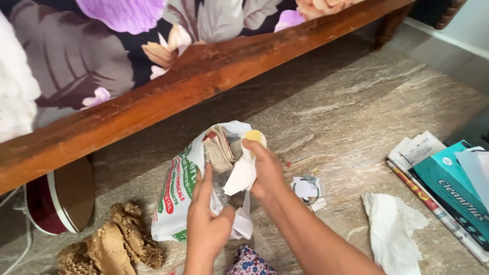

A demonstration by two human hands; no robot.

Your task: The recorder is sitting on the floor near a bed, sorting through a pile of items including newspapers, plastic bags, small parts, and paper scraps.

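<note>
A wooden bed frame (204,76) is seen running slantwise across the top, with a flowered mattress cover (102,46) lying on it. Below the frame's left end, a clothes iron (61,203) is stood on the stone floor (356,91), and a crumpled brown mass (117,244) is found just beside the iron. Well to the right of the frame, a teal tissue box (453,193) is laid on folded papers (417,153), with a white tissue (397,229) spread near the box and a small paper scrap (308,189) left of it.
</note>
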